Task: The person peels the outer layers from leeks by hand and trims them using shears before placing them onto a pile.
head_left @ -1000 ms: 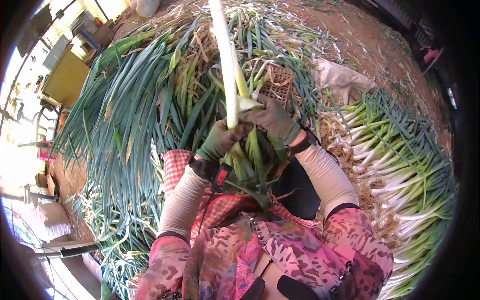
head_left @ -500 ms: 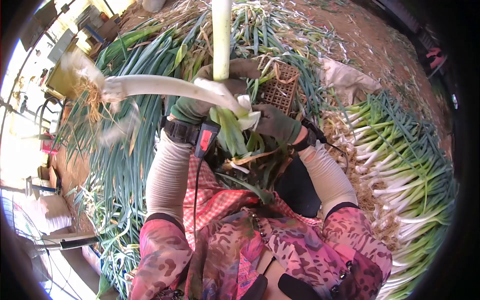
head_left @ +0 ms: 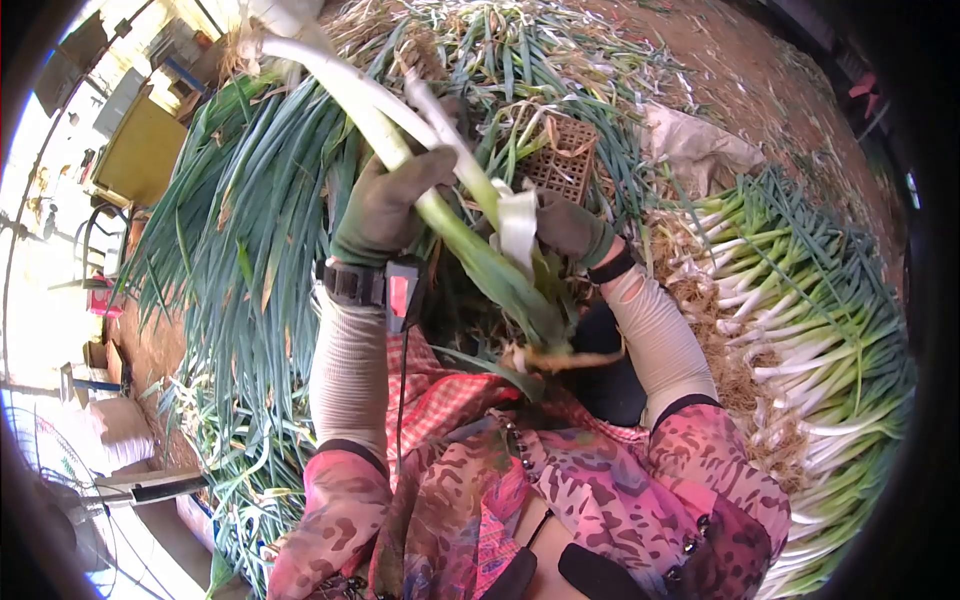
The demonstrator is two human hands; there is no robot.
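Long leeks (head_left: pixel 375 125) slant across the middle, white root ends at the upper left and green leaves at the lower right. My left hand (head_left: pixel 393 200), in a dark glove, is closed round a leek's stem. My right hand (head_left: pixel 572 226), also gloved, is closed beside them on a pale strip of outer leaf (head_left: pixel 517 228) that hangs loose from the stems. The green tops (head_left: pixel 520 300) hang above my lap, near a brownish dry leaf.
A large heap of leeks (head_left: pixel 265 210) lies on the left and ahead. Leeks with white stems (head_left: pixel 800 370) lie in a row on the right. A brown plastic crate (head_left: pixel 560 165) and a pale sack (head_left: pixel 700 145) stand ahead. A yellow board (head_left: pixel 140 145) is at the upper left.
The leek that stood upright now slants to the upper left. The other leek's root end has swung up. My left hand has turned, and the pale leaf strip hangs longer by my right hand.
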